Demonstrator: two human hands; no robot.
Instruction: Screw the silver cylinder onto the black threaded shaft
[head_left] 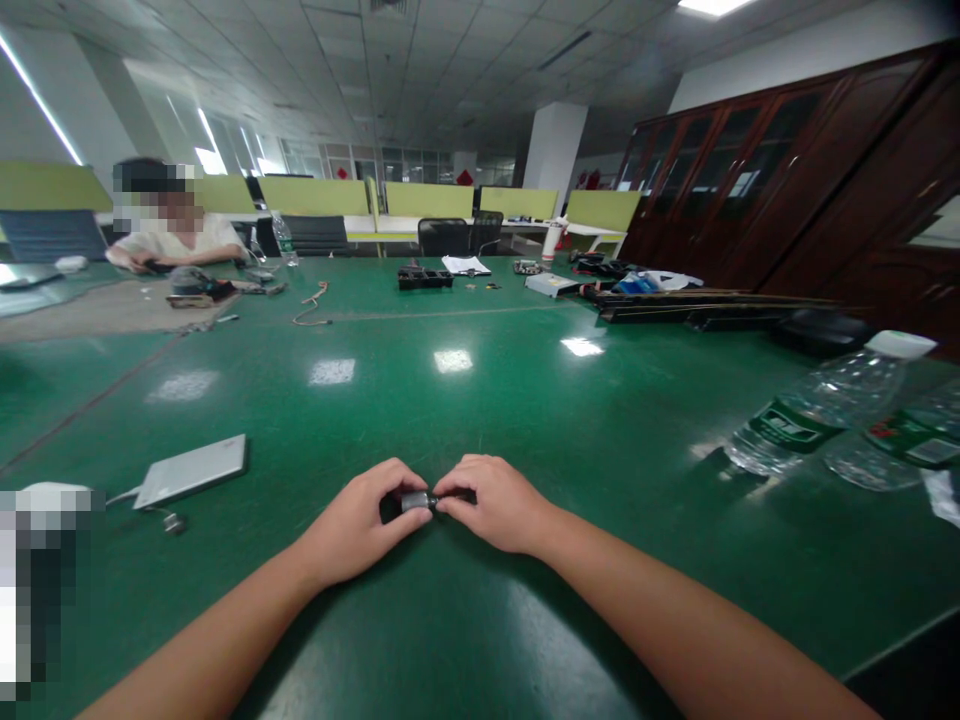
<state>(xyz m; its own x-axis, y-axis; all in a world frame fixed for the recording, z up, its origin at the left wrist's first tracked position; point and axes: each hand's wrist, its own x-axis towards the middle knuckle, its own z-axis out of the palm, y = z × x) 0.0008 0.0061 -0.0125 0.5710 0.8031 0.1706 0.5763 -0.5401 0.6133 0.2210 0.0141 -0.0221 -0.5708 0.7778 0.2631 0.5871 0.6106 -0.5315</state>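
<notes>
My left hand (375, 515) is closed around a small grey metal cylinder (415, 500), which looks like a little motor and lies sideways just above the green table (420, 390). Thumb and forefinger of my right hand (491, 505) pinch together at the cylinder's narrow right end. Something dark shows between those fingers, too small to make out. Both hands meet low in the middle of the view, fingertips almost touching. Part of the cylinder is hidden behind my left fingers.
To the left lies a silver power bank (193, 470) with a white cable. Clear plastic water bottles (817, 415) stand at the right. Farther back are a black plastic part (424, 278), a clipboard (466, 265), long dark strips (675, 304) and a seated person (180, 235).
</notes>
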